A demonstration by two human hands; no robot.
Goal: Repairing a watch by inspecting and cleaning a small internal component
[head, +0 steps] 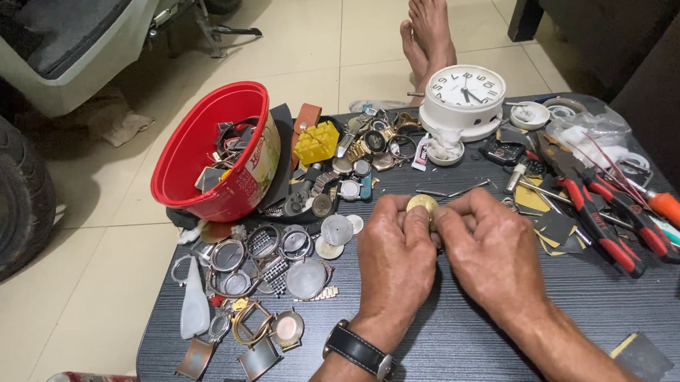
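Both sets of fingertips pinch a small round gold watch case [422, 204], held between the left hand [394, 259] and right hand [492, 251] just above the dark table [472, 339]. Knuckles face up, the left wrist wearing a black watch strap [358, 351]. Around them lie watch parts [281, 252], a red bowl [198, 156], a white clock [465, 99] and red pliers [601, 216], over a pale tiled floor [316, 37].

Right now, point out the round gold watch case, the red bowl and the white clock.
round gold watch case [422, 204], head view, its top face above the fingers
red bowl [186, 145], head view, inner wall
white clock [465, 86], head view, dial centre
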